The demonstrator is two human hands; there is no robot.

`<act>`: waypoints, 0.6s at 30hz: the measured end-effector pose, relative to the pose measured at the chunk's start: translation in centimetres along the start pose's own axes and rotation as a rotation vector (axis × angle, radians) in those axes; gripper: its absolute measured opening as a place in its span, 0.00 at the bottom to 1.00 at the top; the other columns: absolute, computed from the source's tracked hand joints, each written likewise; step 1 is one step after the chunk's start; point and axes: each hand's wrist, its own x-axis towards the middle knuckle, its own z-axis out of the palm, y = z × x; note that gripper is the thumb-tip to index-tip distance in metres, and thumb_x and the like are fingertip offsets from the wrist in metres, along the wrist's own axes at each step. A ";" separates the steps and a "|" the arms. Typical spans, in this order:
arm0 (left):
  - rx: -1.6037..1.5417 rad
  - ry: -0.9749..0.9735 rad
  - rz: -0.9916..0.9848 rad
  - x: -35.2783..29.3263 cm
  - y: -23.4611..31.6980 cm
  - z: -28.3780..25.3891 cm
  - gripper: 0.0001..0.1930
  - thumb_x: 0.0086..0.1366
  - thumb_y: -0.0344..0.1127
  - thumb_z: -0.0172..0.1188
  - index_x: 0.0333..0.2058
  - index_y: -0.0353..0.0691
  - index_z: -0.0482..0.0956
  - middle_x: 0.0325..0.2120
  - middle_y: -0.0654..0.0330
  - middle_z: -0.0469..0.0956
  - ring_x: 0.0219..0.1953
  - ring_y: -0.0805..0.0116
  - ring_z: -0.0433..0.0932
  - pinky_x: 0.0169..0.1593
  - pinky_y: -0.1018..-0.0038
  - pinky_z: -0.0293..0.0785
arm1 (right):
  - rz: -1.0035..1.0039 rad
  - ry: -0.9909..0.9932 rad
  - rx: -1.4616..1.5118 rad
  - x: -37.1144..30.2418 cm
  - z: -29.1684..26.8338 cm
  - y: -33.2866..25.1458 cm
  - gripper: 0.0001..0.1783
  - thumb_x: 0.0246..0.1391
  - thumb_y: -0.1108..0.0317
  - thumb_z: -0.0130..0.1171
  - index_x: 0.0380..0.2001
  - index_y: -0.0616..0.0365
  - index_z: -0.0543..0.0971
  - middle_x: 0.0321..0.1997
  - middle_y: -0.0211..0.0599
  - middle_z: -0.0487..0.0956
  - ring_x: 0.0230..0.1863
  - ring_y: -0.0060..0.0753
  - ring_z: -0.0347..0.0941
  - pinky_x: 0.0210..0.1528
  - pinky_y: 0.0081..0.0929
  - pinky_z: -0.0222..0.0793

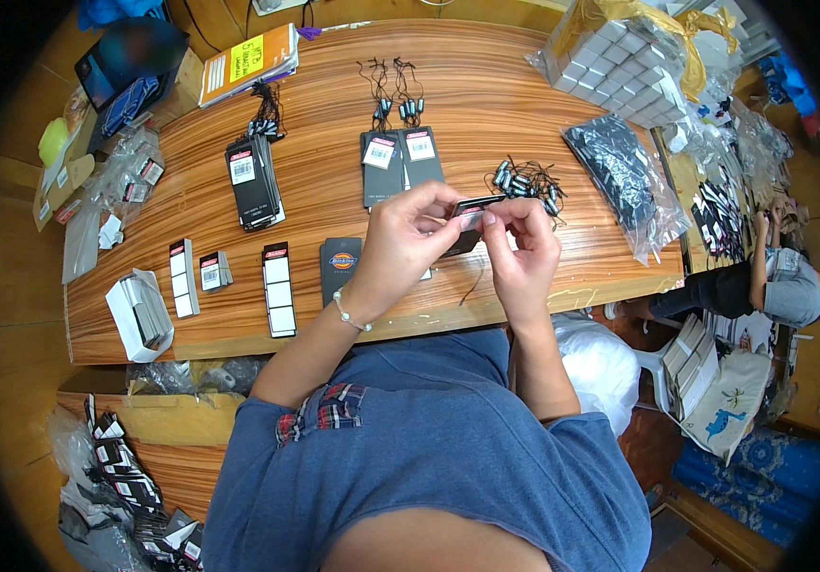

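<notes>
Both hands meet above the near side of the striped wooden table [319,81]. Between them is a dark hang tag [465,244] with a small white patch. My left hand [400,238], with a beaded bracelet at the wrist, pinches the tag from the left. The fingers of my right hand [526,255] are closed at its right edge, thumb against the tag. A thin dark string [472,284] dangles below. Close to my left hand lies a dark grey hang tag [339,262], partly covered by my wrist. Just beyond are two stacks of strung tags [400,172] with barcode stickers.
Loose black strings [529,183] are heaped beyond my right hand, near a plastic bag of dark pieces [619,176]. Leftward are another tag stack [253,181], label strips [278,291] and a white box [140,315]. Another person [791,286] works at far right.
</notes>
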 end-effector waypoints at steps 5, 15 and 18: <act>0.025 -0.033 -0.035 0.0 0.2 -0.2 0.04 0.54 0.21 0.59 0.30 0.33 0.75 0.27 0.63 0.77 0.30 0.80 0.76 0.33 0.84 0.74 | 0.019 0.001 0.038 0.0 0.2 0.2 0.04 0.48 0.82 0.52 0.26 0.64 0.68 0.24 0.34 0.73 0.25 0.19 0.69 0.29 0.16 0.66; 0.189 -0.096 0.043 -0.1 1.4 -0.4 0.04 0.52 0.22 0.60 0.29 0.32 0.76 0.26 0.61 0.77 0.29 0.77 0.77 0.31 0.82 0.75 | 0.196 0.034 0.423 -0.5 0.7 -0.1 0.09 0.52 0.81 0.49 0.28 0.57 0.62 0.24 0.30 0.69 0.26 0.17 0.66 0.29 0.14 0.63; 0.228 -0.126 0.077 -0.1 1.6 -0.4 0.05 0.52 0.21 0.59 0.30 0.31 0.76 0.27 0.60 0.76 0.29 0.76 0.76 0.31 0.81 0.75 | 0.265 0.059 0.532 -0.5 0.7 0.0 0.10 0.52 0.80 0.50 0.29 0.56 0.61 0.24 0.29 0.68 0.26 0.17 0.66 0.27 0.13 0.61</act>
